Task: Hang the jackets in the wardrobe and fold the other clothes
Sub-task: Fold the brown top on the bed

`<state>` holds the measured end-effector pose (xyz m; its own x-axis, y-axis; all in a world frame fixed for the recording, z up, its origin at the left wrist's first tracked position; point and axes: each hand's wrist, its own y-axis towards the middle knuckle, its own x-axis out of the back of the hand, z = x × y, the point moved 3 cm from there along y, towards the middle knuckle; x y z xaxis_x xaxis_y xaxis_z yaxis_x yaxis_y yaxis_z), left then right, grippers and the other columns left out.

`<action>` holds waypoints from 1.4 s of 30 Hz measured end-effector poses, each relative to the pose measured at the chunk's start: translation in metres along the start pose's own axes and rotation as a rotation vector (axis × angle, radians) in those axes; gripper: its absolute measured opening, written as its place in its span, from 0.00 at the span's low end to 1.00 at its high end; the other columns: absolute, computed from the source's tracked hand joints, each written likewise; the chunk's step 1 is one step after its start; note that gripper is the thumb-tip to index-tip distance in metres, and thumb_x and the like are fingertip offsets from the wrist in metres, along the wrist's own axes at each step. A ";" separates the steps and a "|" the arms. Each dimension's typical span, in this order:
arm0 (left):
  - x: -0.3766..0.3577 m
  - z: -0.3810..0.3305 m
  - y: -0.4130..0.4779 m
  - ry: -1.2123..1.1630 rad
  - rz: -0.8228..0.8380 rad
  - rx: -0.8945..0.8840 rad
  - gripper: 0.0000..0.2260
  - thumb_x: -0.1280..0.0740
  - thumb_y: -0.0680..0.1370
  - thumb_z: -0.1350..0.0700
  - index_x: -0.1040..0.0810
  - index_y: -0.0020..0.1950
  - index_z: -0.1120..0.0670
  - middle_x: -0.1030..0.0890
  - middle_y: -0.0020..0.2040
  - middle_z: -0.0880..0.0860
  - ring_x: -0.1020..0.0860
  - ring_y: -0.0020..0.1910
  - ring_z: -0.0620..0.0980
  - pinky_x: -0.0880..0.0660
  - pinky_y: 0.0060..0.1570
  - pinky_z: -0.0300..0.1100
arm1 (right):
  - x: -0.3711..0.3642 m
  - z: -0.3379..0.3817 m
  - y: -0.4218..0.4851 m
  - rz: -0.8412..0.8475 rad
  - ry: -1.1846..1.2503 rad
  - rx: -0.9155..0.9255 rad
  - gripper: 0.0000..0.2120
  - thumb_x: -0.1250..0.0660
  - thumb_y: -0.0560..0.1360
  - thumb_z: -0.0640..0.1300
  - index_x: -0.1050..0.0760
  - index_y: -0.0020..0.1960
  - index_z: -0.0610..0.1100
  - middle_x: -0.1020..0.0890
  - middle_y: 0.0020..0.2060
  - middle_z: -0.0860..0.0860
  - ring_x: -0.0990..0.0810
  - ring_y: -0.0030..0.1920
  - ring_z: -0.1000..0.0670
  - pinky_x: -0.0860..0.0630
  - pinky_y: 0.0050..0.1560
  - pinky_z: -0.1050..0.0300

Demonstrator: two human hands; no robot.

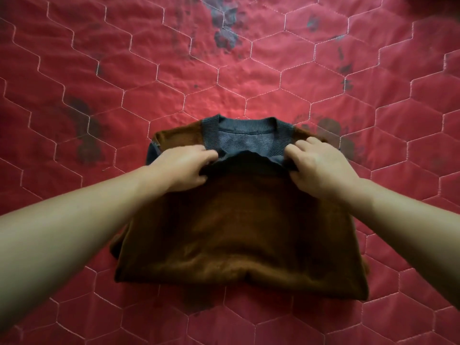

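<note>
A brown sweater (pixel 239 232) with a blue-grey ribbed collar lies on the red quilt, its lower part doubled up over the body toward the collar. My left hand (pixel 184 168) pinches the left corner of the dark folded-over hem just below the collar. At the hem's right corner, my right hand (pixel 321 165) pinches the same edge. The hem is raised slightly between the two hands. The sleeves are tucked under and mostly hidden.
A red quilted bedspread (pixel 174 70) with hexagon stitching and dark faded flower prints covers everything in view around the sweater. No other clothes or furniture show.
</note>
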<state>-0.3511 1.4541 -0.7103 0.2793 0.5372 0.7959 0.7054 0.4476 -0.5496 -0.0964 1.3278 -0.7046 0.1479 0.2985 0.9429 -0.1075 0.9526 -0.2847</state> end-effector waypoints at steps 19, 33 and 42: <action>-0.003 0.003 -0.006 0.223 0.191 0.047 0.20 0.34 0.77 0.44 0.28 0.70 0.41 0.23 0.62 0.45 0.30 0.69 0.50 0.39 0.69 0.57 | -0.002 -0.007 -0.015 -0.007 0.196 -0.204 0.09 0.30 0.74 0.46 0.29 0.48 0.44 0.21 0.42 0.45 0.23 0.47 0.38 0.23 0.45 0.41; 0.074 0.046 0.041 0.153 -0.253 -0.053 0.13 0.31 0.78 0.54 0.26 0.62 0.50 0.22 0.56 0.52 0.20 0.53 0.60 0.25 0.49 0.53 | 0.026 -0.056 0.042 -0.083 0.136 -0.277 0.13 0.37 0.80 0.51 0.30 0.62 0.46 0.22 0.53 0.43 0.22 0.53 0.35 0.23 0.50 0.41; -0.045 -0.020 0.007 0.208 -0.301 0.100 0.31 0.49 0.81 0.37 0.48 0.83 0.43 0.53 0.83 0.59 0.54 0.82 0.59 0.48 0.74 0.70 | -0.042 0.053 0.006 -0.007 -0.048 -0.030 0.34 0.41 0.79 0.65 0.40 0.81 0.52 0.44 0.82 0.42 0.50 0.82 0.37 0.52 0.74 0.24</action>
<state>-0.3462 1.4184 -0.7451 0.2029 0.2192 0.9543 0.7116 0.6365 -0.2975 -0.1551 1.3180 -0.7368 0.1010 0.2892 0.9519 -0.0770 0.9562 -0.2823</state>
